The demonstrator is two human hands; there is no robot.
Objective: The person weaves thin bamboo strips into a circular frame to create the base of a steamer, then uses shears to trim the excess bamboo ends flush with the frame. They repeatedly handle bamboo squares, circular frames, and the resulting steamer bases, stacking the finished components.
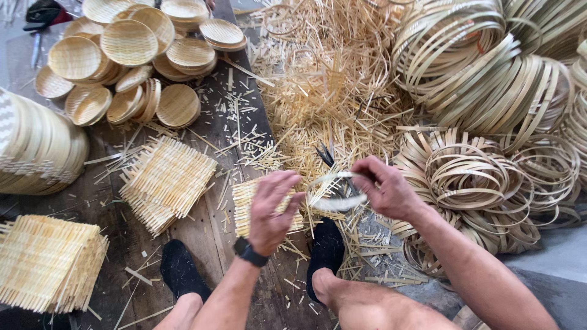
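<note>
fingers (pixel 367 174) hide blurred hoop (pixel 339 201), woven mat (pixel 244 205) half covered

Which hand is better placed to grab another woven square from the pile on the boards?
Probably the left hand. It rests on a woven mat right beside the pile of woven squares, while the right hand is busy gripping a bamboo hoop on the far side.

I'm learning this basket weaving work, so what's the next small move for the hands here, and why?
Probably lower the thin bamboo hoop onto the square woven mat. The right hand pinches the hoop, blurred, just right of the mat, while the left hand lies flat on the mat between the feet. Finished round trays heaped at upper left suggest that mats get ringed.
</note>
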